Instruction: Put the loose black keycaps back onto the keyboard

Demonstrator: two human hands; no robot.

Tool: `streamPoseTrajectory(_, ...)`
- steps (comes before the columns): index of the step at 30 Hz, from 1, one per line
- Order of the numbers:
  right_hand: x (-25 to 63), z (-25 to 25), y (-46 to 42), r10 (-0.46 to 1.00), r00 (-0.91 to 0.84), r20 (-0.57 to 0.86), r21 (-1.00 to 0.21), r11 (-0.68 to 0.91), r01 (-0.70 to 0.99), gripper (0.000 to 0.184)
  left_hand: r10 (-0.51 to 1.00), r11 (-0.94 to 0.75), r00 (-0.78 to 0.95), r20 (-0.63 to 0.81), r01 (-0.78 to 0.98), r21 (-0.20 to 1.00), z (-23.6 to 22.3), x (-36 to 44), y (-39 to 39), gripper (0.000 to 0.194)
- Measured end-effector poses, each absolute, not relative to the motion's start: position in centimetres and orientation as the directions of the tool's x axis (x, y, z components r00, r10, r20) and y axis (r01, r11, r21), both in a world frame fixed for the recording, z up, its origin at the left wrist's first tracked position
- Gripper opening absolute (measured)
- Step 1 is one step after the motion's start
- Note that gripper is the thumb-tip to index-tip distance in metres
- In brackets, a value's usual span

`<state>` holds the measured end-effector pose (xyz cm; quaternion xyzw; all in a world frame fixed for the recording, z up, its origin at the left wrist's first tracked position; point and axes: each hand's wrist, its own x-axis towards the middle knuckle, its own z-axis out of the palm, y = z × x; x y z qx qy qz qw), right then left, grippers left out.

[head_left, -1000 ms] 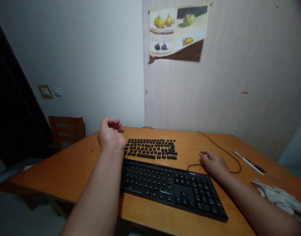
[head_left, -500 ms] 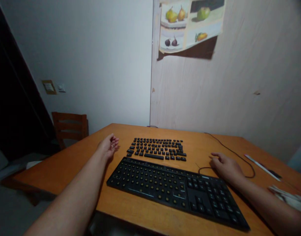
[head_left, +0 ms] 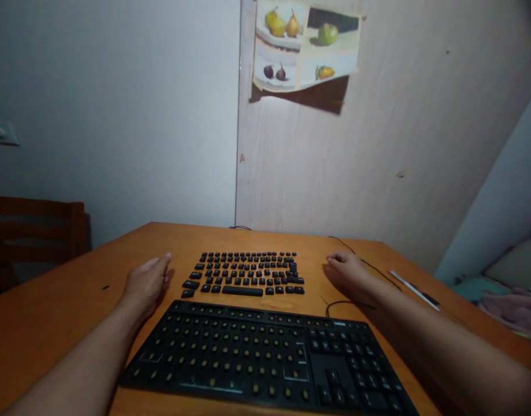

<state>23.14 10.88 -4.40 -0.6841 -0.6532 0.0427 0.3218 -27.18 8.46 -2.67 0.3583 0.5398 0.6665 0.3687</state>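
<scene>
My left hand (head_left: 147, 283) rests on its side on the table, left of the loose keycaps. Its fingers are curled, the thumb lies along the top, and I see nothing in it. To the right of the keycaps, my right hand (head_left: 346, 268) is closed with curled fingers, and nothing shows in it. Between the hands, black keycaps (head_left: 247, 266) lie in rows, with a long space bar (head_left: 242, 291) in the nearest row. Closer to me is a black keyboard (head_left: 230, 341). Its main section is bare of caps; the number pad and arrow keys keep theirs.
A dark cable (head_left: 380, 270) runs over the table's right side, and a short cable (head_left: 343, 302) curls behind the keyboard. A thin white stick (head_left: 415, 290) lies farther right. One small black piece (head_left: 105, 287) sits left of my left hand. A wooden chair (head_left: 35, 228) stands at left.
My view has turned right and come closer to the keyboard. My left hand has rolled from palm up onto its side. My right hand has moved away from the keyboard, its index finger now curled.
</scene>
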Motion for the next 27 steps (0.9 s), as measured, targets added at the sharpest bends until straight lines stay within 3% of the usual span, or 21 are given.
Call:
streamPoseTrajectory(3, 21.6, -4.2, 13.0, 0.939, 0.078, 0.334, -0.48, 0.098, 0.872, 0.022, 0.864, -0.149, -0.473, 0.173, 0.087, 0.985, -2.5, -27.0, 8.2, 0.037)
streamPoseTrajectory(8, 19.5, -4.3, 16.0, 0.959, -0.022, 0.284, -0.451, 0.154, 0.879, 0.022, 0.864, -0.15, -0.455, 0.214, 0.172, 0.974, -2.5, -27.1, 8.3, 0.041)
streamPoseTrajectory(17, 17.7, -4.3, 19.3, 0.963, -0.116, 0.241, -0.4, 0.208, 0.893, 0.031, 0.88, -0.044, -0.445, 0.167, 0.274, 0.961, -1.6, -26.4, 7.6, 0.044)
streamPoseTrajectory(27, 17.0, -3.8, 19.9, 0.969, -0.188, 0.163, -0.393, 0.238, 0.888, 0.014, 0.887, -0.01, -0.442, 0.131, 0.266, 0.964, -1.3, -26.1, 7.5, 0.045)
